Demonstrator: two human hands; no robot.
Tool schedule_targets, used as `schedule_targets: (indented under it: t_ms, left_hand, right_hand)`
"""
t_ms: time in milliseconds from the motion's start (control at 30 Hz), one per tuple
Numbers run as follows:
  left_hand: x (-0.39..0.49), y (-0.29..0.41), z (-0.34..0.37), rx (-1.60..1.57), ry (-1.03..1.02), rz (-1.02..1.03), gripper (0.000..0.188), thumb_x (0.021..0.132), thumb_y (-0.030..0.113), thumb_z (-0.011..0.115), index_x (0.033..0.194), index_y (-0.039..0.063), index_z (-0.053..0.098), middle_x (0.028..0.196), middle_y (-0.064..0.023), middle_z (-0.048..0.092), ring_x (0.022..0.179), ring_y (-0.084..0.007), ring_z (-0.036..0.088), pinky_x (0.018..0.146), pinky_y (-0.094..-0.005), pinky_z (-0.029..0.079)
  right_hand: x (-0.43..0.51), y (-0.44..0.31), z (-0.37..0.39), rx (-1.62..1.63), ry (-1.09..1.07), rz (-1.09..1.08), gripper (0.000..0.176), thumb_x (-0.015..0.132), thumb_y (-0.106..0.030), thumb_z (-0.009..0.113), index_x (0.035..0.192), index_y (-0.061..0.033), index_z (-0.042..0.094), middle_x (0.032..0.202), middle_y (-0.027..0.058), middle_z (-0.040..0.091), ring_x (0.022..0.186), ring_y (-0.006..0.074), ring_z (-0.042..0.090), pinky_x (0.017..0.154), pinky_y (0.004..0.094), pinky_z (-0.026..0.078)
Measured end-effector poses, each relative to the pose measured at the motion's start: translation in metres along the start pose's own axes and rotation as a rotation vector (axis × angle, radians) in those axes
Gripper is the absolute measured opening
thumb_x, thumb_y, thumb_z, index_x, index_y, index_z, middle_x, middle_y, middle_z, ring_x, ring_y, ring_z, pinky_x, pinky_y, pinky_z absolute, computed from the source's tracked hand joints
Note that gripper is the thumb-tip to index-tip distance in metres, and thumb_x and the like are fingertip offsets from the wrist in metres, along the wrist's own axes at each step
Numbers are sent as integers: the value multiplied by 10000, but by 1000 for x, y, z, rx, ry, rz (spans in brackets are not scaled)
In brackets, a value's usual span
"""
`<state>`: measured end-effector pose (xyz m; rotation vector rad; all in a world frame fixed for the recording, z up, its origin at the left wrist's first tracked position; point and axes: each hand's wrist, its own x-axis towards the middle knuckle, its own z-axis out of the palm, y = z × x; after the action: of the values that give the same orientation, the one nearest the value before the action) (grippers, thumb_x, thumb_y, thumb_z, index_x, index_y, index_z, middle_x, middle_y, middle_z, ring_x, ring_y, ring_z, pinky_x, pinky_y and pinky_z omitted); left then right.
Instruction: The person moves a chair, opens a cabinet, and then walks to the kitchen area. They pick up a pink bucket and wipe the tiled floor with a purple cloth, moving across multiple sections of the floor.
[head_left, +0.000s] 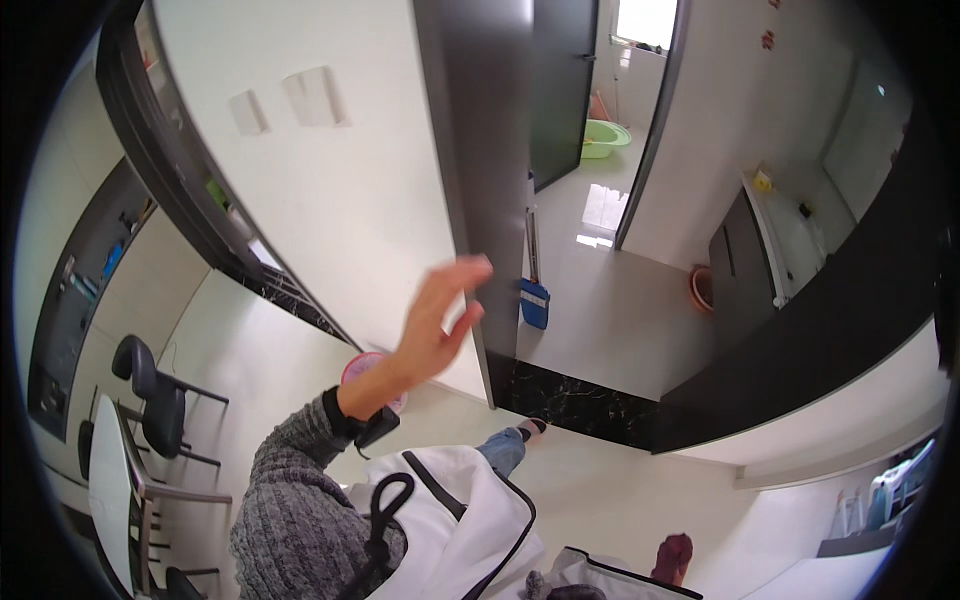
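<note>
My left hand (439, 322) is raised in front of the dark door frame (487, 187) at the edge of the white wall. It is slightly blurred, with the thumb apart from the curled fingers and nothing between them. Whether it touches the frame is unclear. A black device (377, 427) is strapped at that wrist, below a grey knit sleeve (300, 510). Low on the right, a dark red item (674, 555) shows beyond my white garment (450, 510), with a skin-coloured patch under it. I cannot tell whether this patch is my right hand or whether it grips the item.
A black marble threshold (585, 401) crosses the doorway, near my foot (532, 427). Inside stand a blue dustpan (535, 304), a green basin (604, 139) and a dark washstand cabinet (739, 262). A pink bin (360, 365) sits by the wall; black chairs (161, 412) and a table (112, 495) are left.
</note>
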<state>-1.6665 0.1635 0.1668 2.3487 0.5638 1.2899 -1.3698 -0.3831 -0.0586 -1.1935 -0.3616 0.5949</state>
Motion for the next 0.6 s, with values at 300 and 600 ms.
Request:
schedule_targets:
  t_ms: [300, 600]
  left_hand:
    - [77, -77, -78, 424, 448, -23, 722, 968, 290, 490, 1461, -65, 100, 1530, -244, 135, 1419, -399, 109, 1143, -459, 102]
    - [76, -28, -30, -7, 610, 28, 618, 963, 215, 517, 1450, -22, 217, 1453, -168, 375, 1366, -278, 319, 1118, -416, 237]
  right_hand:
    - [10, -11, 30, 60, -85, 6, 624, 870, -260, 443, 1406, 39, 333, 1422, 190, 407, 1325, 310, 392, 1119, 464, 307]
    - [-40, -37, 30, 172, 192, 23, 620, 841, -218, 512, 1381, 51, 370, 1373, 168, 468, 1292, 264, 436, 1115, 435, 303]
